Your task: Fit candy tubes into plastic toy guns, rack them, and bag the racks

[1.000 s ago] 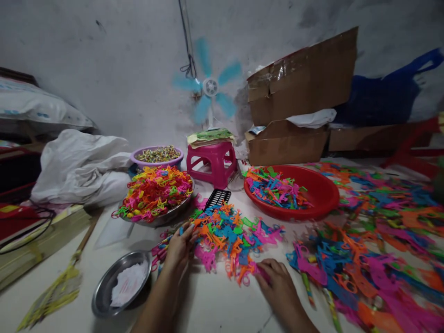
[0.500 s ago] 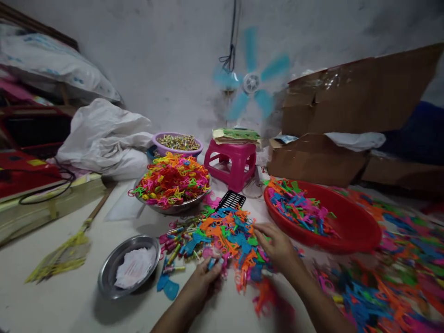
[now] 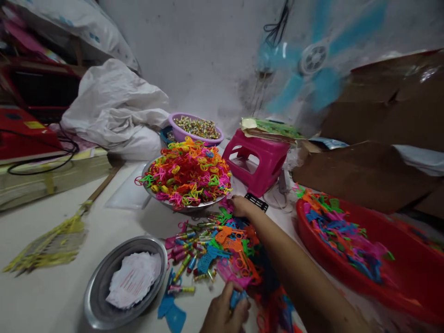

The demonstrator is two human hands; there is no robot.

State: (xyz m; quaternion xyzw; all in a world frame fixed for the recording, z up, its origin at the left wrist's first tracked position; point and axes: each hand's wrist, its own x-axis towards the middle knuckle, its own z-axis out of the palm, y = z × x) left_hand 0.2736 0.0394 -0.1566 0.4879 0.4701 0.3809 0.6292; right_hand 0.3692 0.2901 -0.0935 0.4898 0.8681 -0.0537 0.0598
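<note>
My left hand (image 3: 227,309), low in the middle, is closed around a small blue plastic piece (image 3: 237,298). Just above it lies a pink toy gun (image 3: 233,275). My right hand (image 3: 241,206) stretches forward to the rim of a metal bowl (image 3: 187,207) heaped with small bright plastic toys (image 3: 194,173). Its fingers are curled by some pink pieces, and what they hold is hidden. Between the hands spreads a pile of toy guns, with an orange gun (image 3: 229,235) and a blue gun (image 3: 210,257), beside small colourful tubes (image 3: 183,266).
A steel bowl (image 3: 90,300) holds printed paper slips (image 3: 133,280). To the right stands a red basin (image 3: 364,208) with more toy guns. Behind are a pink stool (image 3: 258,175), a purple basin (image 3: 175,122) and a spinning fan (image 3: 314,59). A yellow fly swatter (image 3: 52,243) lies left.
My right hand has moved from the right side of the pile forward and left to the bowl rim. My left hand keeps its blue piece. The view has shifted left and closer.
</note>
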